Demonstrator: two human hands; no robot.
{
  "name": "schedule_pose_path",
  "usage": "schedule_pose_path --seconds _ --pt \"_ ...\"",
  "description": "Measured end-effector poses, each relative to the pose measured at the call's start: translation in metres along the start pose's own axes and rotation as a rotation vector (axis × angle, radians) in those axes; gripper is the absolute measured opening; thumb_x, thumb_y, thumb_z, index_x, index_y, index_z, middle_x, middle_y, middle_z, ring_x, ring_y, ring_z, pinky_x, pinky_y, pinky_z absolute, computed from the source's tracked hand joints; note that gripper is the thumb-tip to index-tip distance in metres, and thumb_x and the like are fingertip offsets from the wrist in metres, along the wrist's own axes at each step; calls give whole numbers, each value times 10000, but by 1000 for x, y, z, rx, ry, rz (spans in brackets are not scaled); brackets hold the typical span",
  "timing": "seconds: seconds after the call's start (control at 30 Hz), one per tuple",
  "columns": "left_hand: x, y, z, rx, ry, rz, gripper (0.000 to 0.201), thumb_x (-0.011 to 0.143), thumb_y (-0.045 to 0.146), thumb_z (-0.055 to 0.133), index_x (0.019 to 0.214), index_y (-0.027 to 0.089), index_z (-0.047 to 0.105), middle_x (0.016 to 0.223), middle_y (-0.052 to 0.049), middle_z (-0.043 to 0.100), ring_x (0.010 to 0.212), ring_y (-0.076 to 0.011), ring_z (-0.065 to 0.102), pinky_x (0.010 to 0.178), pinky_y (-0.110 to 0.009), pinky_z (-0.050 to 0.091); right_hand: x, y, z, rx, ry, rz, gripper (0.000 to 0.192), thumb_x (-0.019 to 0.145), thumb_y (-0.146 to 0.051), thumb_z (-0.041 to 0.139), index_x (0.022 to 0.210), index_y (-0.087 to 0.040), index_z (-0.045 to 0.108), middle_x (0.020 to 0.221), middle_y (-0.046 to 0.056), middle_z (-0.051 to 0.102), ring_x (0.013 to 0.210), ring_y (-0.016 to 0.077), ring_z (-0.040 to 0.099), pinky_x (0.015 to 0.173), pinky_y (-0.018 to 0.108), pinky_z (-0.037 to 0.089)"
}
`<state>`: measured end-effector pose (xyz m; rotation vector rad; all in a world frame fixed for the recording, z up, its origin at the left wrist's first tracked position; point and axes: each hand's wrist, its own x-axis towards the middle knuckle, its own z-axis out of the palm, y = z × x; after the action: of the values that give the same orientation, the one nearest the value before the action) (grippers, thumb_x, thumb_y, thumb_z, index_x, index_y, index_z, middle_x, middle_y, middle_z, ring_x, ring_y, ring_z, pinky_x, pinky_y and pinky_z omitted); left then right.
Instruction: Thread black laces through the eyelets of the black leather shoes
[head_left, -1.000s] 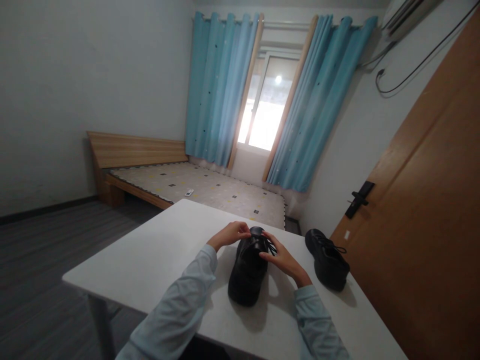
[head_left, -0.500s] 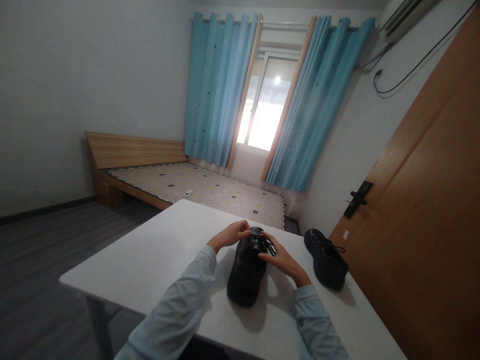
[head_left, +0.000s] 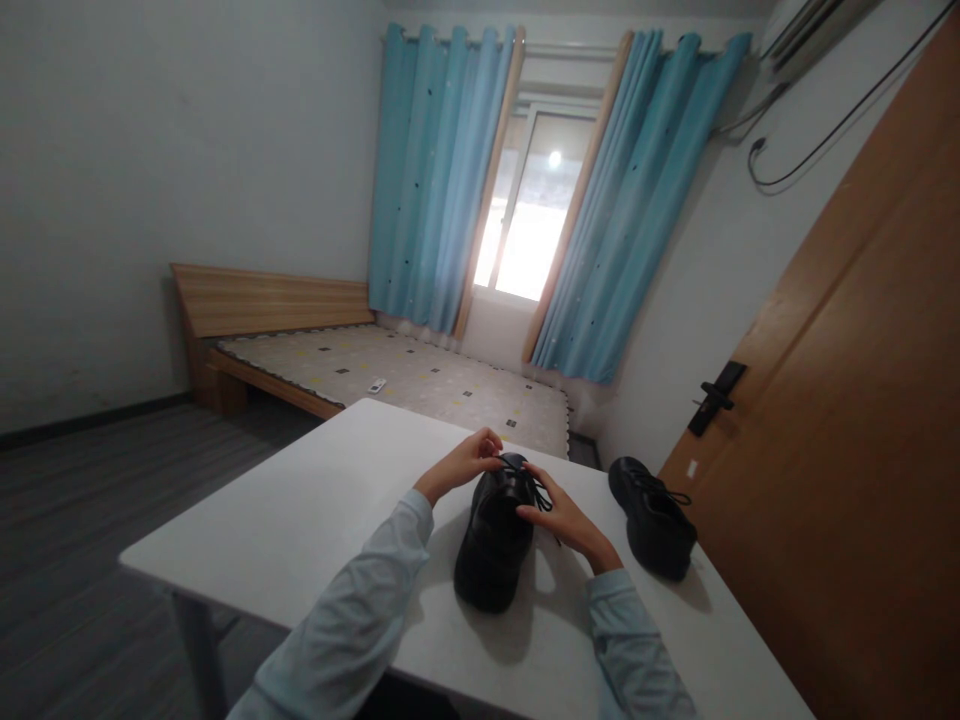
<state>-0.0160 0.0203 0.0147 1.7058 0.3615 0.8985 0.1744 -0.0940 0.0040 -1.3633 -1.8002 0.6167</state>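
My left hand (head_left: 459, 466) pinches a black lace (head_left: 517, 468) at the far end of the near black leather shoe (head_left: 496, 535), fingertips closed on the strand just past the toe side of the lacing. My right hand (head_left: 564, 520) rests on the shoe's right flank with thumb and forefinger closed on the lace bundle by the eyelets; a loose end trails down toward the table on that side. Both hands sit at the shoe's far half, left one slightly farther out, so the laces lie right between the two grips. The shoe's long axis runs from me toward the far edge of the table, heel nearest me, tilted a bit left. Smooth matte-to-glossy upper, thick chunky sole, rounded toe, thin cord laces. It stands near the middle of the white table (head_left: 300, 520), closer to the right edge. The second black shoe (head_left: 654, 520), same make, stands apart to the right by that edge, lace ends sticking out. Table top is plain, smooth, rounded corners. Pale blue sleeves cover both forearms.
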Motion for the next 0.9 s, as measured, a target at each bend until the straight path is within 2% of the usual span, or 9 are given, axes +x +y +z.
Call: schedule_pose_path --seconds 0.2,0.3,0.37,0.53,0.6,0.77,0.9 --pt "-3 6 1 -48 -12 -14 257 685 216 642 883 152 491 730 30 516 671 -97 552 627 -244 466 0 -3 1 8 -5 -18 748 701 -423 689 1349 -247 358 1404 82 399 1300 242 350 1097 451 230" --pt "-2 5 -1 64 23 7 223 692 228 621 870 146 515 790 2 541 656 -94 539 555 -213 450 -1 -5 0 13 -18 -50 767 715 -415 680 1371 -264 314 1419 72 374 1308 234 336 1095 442 240" --pt "0 3 -4 175 58 34 196 695 228 609 855 144 535 822 -11 557 646 -89 523 510 -188 421 -1 -7 0 -5 -18 -75 727 723 -416 671 1357 -277 343 1416 62 381 1312 238 329 1098 449 229" --pt "1 3 -7 322 112 74 161 683 210 618 817 139 564 806 -11 590 654 -89 529 558 -196 437 -2 -12 -1 -52 -4 -107 613 738 -421 649 1294 -272 436 1341 60 458 1267 246 385 1079 440 268" --pt "0 5 -6 296 111 57 167 672 217 630 804 135 566 790 -10 588 639 -90 530 551 -203 445 -3 -13 -1 -64 -2 -101 579 739 -420 646 1268 -272 459 1314 57 477 1247 247 404 1069 435 285" --pt "-3 12 -3 62 80 22 206 682 249 625 827 132 538 771 -7 560 659 -102 543 562 -234 499 -3 -11 -1 -64 10 -43 561 723 -421 656 1225 -251 472 1261 60 504 1212 248 434 1052 432 304" --pt "-3 15 -6 200 122 50 196 690 261 619 828 133 562 789 -18 586 642 -97 524 547 -214 463 -3 -9 0 -58 11 -10 569 724 -421 658 1225 -240 456 1263 63 493 1209 237 433 1054 413 301"
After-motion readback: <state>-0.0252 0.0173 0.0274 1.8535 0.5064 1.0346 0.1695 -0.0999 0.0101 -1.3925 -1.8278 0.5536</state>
